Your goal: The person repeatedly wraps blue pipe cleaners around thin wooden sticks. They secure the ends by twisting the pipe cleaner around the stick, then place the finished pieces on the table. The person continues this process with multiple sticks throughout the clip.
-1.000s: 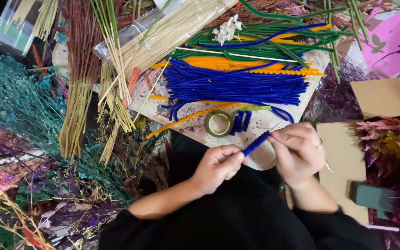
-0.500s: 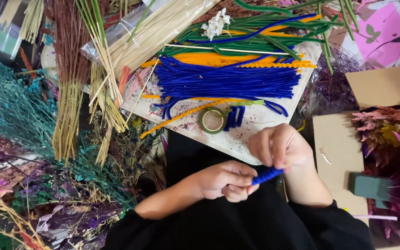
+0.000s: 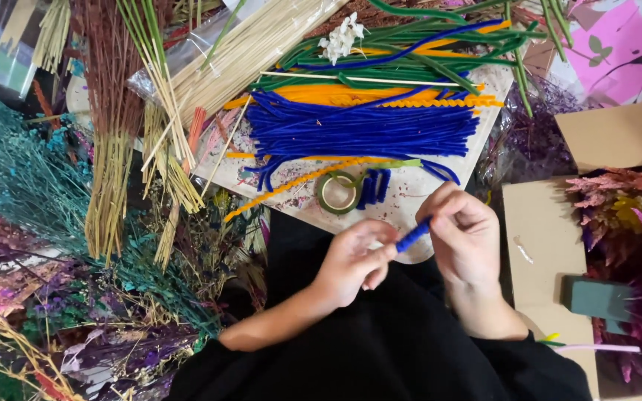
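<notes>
The blue stem [image 3: 413, 237] is now sitting level between both hands over the board's [image 3: 410, 194] near edge, after being tilted up a second ago and then dropped toward the lap. The left hand [image 3: 352, 261] is pinching its near end, fingers clamped together; the right hand [image 3: 464, 236] is closing round the far end. The hands having drawn closer, it looks like a twisting grip. Tape roll [image 3: 338, 191] and blue pile [image 3: 358, 130] are lying behind, untouched
</notes>
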